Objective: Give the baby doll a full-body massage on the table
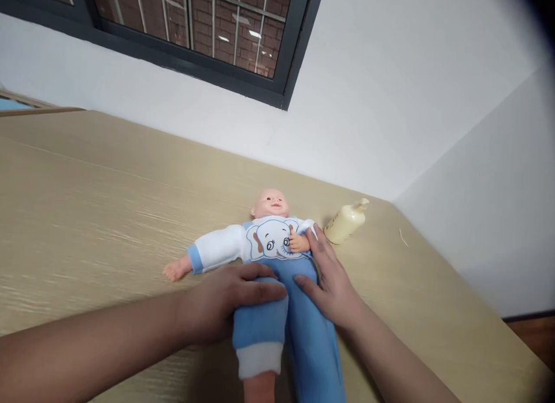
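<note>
A baby doll (273, 238) lies on its back on the table, with its head towards the wall. It wears a white top with an elephant picture and blue trousers. One of its legs is bent at the knee, and my left hand (217, 299) wraps over that knee. My right hand (336, 281) grips the doll's other side at the hip; its thumb presses on the trousers and its fingers reach along the doll's sleeve. One doll arm stretches out to the left, the other folds over its belly. The doll's far foot is out of view.
A cream pump bottle (346, 224) stands on the table (108, 218) to the right of the doll's head. Farther right lies a thin pale strip (403, 237). White walls (368, 102) meet behind the table, below a dark-framed window (195, 33) with bars.
</note>
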Demonstrator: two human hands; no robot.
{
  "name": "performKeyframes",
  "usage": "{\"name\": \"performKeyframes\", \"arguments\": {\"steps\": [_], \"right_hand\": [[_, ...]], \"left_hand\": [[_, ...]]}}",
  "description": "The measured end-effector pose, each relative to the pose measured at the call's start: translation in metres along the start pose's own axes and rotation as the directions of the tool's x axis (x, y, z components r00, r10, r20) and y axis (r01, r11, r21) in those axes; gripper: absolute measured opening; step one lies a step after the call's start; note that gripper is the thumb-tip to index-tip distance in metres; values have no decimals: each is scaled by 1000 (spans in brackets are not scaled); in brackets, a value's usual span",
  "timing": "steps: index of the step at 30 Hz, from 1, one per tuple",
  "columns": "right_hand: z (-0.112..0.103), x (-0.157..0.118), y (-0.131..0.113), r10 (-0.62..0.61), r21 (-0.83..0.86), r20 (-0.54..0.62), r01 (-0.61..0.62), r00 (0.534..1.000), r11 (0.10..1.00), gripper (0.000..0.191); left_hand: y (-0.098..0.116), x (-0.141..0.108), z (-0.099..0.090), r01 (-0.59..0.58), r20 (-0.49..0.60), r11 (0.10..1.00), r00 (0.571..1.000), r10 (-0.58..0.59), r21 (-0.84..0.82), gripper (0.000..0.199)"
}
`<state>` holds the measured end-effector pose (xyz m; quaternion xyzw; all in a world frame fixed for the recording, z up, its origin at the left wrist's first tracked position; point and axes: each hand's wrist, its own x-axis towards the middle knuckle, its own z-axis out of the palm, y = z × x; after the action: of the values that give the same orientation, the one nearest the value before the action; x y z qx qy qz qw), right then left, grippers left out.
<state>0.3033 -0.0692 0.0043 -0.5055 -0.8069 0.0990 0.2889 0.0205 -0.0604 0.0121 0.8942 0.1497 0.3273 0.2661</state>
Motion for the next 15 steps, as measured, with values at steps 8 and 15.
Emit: {"name": "performKeyframes", "arguments": {"steps": [8, 15], "right_hand": [[-6, 8, -8, -33, -175, 92, 49, 995, 983, 79], [3, 4, 4, -25, -91, 11, 26, 1000, 996, 71]], "left_hand": [[-2, 2, 2, -42, -18, 998, 999, 41, -43, 42], [-3, -7, 7, -22, -14, 999, 1000, 22, -43, 54]]}}
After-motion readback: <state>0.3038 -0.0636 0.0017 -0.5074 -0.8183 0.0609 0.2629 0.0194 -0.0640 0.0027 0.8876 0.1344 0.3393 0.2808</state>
